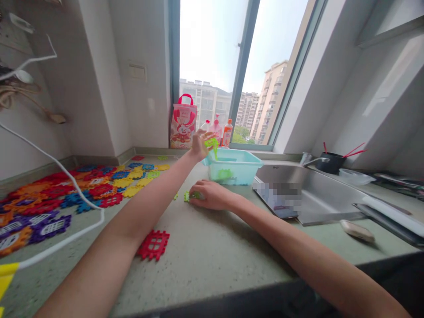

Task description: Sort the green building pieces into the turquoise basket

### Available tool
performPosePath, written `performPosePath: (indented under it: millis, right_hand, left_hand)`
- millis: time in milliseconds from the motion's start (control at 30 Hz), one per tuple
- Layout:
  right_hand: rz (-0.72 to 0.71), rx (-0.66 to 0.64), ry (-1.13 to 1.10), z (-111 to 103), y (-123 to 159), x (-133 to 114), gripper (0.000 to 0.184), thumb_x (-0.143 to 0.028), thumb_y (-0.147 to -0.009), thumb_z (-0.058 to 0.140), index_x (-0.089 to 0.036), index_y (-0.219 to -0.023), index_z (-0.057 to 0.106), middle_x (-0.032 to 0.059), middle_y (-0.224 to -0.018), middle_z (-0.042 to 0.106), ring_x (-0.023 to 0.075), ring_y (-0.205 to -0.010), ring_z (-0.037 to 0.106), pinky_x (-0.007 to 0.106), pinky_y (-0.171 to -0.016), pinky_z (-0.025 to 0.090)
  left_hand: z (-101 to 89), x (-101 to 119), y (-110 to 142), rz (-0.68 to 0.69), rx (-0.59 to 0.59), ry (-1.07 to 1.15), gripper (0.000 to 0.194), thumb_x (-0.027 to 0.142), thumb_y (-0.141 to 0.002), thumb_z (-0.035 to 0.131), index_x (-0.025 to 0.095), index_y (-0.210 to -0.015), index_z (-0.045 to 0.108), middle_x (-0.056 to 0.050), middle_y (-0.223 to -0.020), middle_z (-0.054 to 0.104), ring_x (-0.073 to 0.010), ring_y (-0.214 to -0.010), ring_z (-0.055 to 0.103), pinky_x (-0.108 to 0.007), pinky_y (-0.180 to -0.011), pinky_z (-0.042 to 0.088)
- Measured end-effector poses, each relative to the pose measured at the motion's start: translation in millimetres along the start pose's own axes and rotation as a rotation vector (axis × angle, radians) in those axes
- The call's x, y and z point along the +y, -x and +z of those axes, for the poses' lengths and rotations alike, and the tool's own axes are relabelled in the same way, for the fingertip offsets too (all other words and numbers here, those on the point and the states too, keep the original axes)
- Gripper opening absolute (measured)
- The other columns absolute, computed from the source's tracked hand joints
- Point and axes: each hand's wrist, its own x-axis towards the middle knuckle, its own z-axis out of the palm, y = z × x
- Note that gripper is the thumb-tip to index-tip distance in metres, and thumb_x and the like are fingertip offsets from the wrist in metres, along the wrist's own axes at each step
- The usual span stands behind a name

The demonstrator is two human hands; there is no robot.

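My left hand [199, 143] is raised over the near-left corner of a light blue plastic bin [245, 170], fingers closed on a green interlocking toy piece [212, 144]. Another green piece [225, 174] shows through the bin's wall. My right hand [212, 194] rests on the countertop just in front of the bin, fingers curled over a green piece [188, 195] that lies flat there. A small green bit [176, 196] lies a little left of it.
A red piece [154, 244] lies alone near the front. Several coloured pieces [66, 194] cover the counter's left side, crossed by a white cable [82, 194]. A steel sink [308, 194] sits to the right, a red bag [183, 121] and bottles [221, 130] by the window.
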Motion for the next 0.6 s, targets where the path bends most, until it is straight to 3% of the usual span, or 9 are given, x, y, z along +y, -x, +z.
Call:
performPosePath:
  millis: [100, 200, 333, 400, 500, 600]
  right_hand:
    - [0.006, 0.003, 0.01, 0.0, 0.6, -1.2, 0.019, -0.033, -0.106, 0.074, -0.019, -0.118, 0.077, 0.011, -0.11, 0.077, 0.0256, -0.103, 0.072, 0.035, -0.092, 0.055]
    - [0.001, 0.002, 0.023, -0.5, 1.4, -2.4, 0.018, -0.033, -0.106, 0.074, -0.019, -0.118, 0.077, 0.0108, -0.11, 0.078, 0.0257, -0.102, 0.072, 0.036, -0.091, 0.055]
    - [-0.009, 0.001, 0.023, 0.1, 2.9, -2.0, 0.017, -0.032, -0.106, 0.073, -0.02, -0.118, 0.077, 0.0102, -0.111, 0.078, 0.0255, -0.103, 0.073, 0.036, -0.091, 0.056]
    - [-0.017, 0.003, 0.022, 0.9, 4.1, -1.1, 0.016, -0.031, -0.106, 0.073, -0.021, -0.117, 0.077, 0.0096, -0.109, 0.078, 0.0252, -0.102, 0.073, 0.035, -0.091, 0.057]
    - [-0.04, 0.011, 0.012, 1.2, 6.4, -1.4, 0.013, -0.029, -0.106, 0.072, -0.021, -0.116, 0.077, 0.0092, -0.108, 0.077, 0.0255, -0.101, 0.074, 0.036, -0.09, 0.057]
    - [-0.048, 0.009, 0.006, -1.5, 8.8, -4.8, 0.013, -0.027, -0.105, 0.072, -0.022, -0.115, 0.077, 0.0095, -0.108, 0.078, 0.0257, -0.099, 0.075, 0.036, -0.088, 0.058]
  left_hand:
    - [-5.0, 2.5, -2.1, -0.017, -0.039, -0.027, 0.043, 0.052, -0.074, 0.066, 0.022, -0.105, 0.067, -0.013, -0.128, 0.075, -0.0292, -0.119, 0.07, -0.04, -0.101, 0.053]
    - [-0.3, 3.5, -2.1, 0.022, -0.075, -0.167, 0.048, 0.057, -0.079, 0.063, 0.022, -0.111, 0.068, -0.016, -0.135, 0.074, -0.0323, -0.131, 0.067, -0.043, -0.11, 0.049]
    - [-14.8, 11.2, 5.4, 0.128, -0.057, -0.705, 0.057, 0.061, -0.093, 0.046, 0.02, -0.127, 0.066, -0.017, -0.138, 0.074, -0.0292, -0.129, 0.069, -0.042, -0.107, 0.051]
    - [-40.8, 21.9, 16.9, 0.1, -0.044, -0.946, 0.056, 0.06, -0.092, 0.051, 0.018, -0.125, 0.069, -0.016, -0.132, 0.076, -0.029, -0.122, 0.071, -0.042, -0.103, 0.053]
    - [-97.0, 49.0, 47.9, 0.01, -0.026, -1.205, 0.046, 0.057, -0.084, 0.066, 0.016, -0.104, 0.074, -0.013, -0.112, 0.079, -0.0308, -0.111, 0.072, -0.04, -0.099, 0.053]
    - [-154.8, 81.8, 92.8, -0.08, -0.015, -1.458, 0.044, 0.057, -0.088, 0.064, 0.018, -0.102, 0.076, -0.01, -0.11, 0.08, -0.0319, -0.111, 0.072, -0.039, -0.102, 0.053]
